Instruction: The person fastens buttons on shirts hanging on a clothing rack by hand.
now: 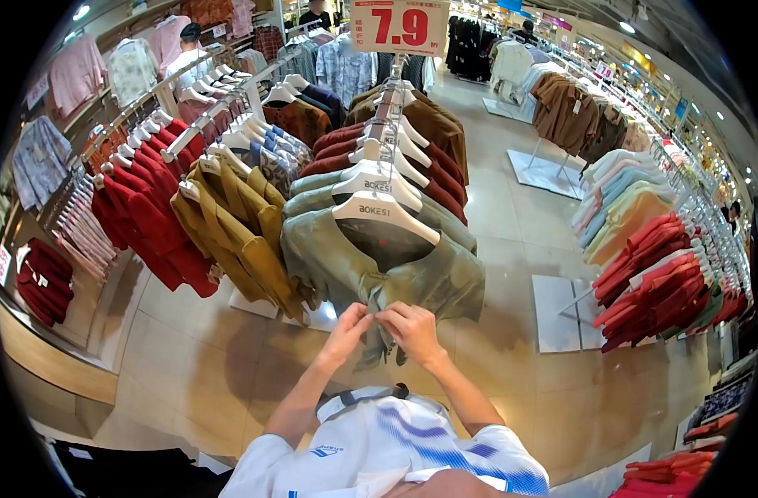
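A sage-green patterned blouse [445, 278] hangs at the front of the middle rack on a white hanger [379, 212] marked BOKESI. My left hand [348, 332] pinches the fabric at the blouse's front, just below the neckline. Close beside it, my right hand [412, 329] has its fingers closed on the same gathered cloth. Loose fabric ends hang down between and below the two hands. More green blouses and dark red tops [437, 178] hang right behind on the same rack.
Mustard jackets [234, 224] and red garments [159, 199] hang to the left. A 7.9 price sign [399, 27] stands above the rack. Across the tiled aisle [503, 232], a long rack holds red tops [649, 290] over a white base [557, 315]. A person [188, 58] is at the back left.
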A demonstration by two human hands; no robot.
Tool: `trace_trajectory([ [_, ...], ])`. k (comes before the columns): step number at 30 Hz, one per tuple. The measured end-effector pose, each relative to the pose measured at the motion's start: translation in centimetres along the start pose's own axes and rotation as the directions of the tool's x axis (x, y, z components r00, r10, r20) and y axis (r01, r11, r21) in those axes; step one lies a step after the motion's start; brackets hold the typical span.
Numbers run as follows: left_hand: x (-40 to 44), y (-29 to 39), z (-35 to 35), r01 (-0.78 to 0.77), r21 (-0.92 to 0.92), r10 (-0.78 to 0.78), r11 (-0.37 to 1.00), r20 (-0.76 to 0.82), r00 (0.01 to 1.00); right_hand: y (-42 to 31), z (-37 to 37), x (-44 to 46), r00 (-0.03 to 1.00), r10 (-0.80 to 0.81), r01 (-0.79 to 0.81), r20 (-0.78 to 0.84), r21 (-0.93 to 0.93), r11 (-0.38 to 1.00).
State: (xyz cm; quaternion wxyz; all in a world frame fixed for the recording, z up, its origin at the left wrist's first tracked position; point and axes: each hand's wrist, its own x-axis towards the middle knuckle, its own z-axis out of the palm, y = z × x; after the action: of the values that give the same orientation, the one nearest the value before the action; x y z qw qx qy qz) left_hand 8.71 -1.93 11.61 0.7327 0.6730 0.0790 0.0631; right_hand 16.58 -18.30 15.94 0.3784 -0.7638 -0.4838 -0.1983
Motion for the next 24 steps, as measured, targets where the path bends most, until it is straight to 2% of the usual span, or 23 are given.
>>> trace_trajectory([
  [2, 0.2, -0.2, 0.2, -0.038, -0.154, 0.038, 0.987, 0.0, 0.999, 0.2, 0.1, 0.1, 0.999, 0.006, -0.005, -0.036, 0.041, 0.999],
  [6, 0.4, -0.9, -0.3, -0.018, -0.162, 0.02, 0.987, 0.016, 1.0, 0.3, -0.1, 0.1, 1.0, -0.001, 0.002, -0.025, 0.014, 1.0],
  [8, 0.5, -1.0, -0.3, -0.056, -0.129, 0.059, 0.99, 0.022, 0.998, 0.4, -0.2, 0.1, 0.998, -0.045, 0.047, 0.035, -0.048, 0.998],
  [11, 0.4, -1.1, -0.5, -0.055, -0.076, 0.058, 0.996, 0.031, 0.998, 0.2, -0.7, 0.4, 0.996, -0.076, 0.078, 0.036, -0.056, 0.995],
  [15, 0.0, 0.2, 0.1, -0.05, -0.049, 0.051, 0.998, 0.016, 0.999, 0.2, -1.1, 0.6, 0.995, -0.041, 0.047, 0.09, -0.069, 0.997],
  [17, 0.0, -0.3, -0.1, -0.12, 0.136, 0.121, 0.983, 0.001, 0.993, 0.4, -0.9, 0.5, 0.997, 0.038, -0.041, 0.062, 0.048, 0.998],
  [18, -0.1, -0.1, 0.0, -0.119, 0.136, 0.12, 0.984, 0.001, 0.993, 0.4, -0.9, 0.6, 0.997, 0.039, -0.042, 0.062, 0.048, 0.998],
  [20, -0.2, 0.4, 0.4, -0.197, 0.137, 0.196, 0.971, 0.021, 0.98, 0.3, -1.1, 0.8, 0.988, 0.139, -0.148, 0.072, 0.131, 0.98],
  [24, -0.1, 0.2, 0.1, -0.159, 0.036, 0.159, 0.987, 0.019, 0.987, 0.6, -0.8, 0.5, 0.976, 0.2, -0.214, 0.081, 0.241, 0.947],
])
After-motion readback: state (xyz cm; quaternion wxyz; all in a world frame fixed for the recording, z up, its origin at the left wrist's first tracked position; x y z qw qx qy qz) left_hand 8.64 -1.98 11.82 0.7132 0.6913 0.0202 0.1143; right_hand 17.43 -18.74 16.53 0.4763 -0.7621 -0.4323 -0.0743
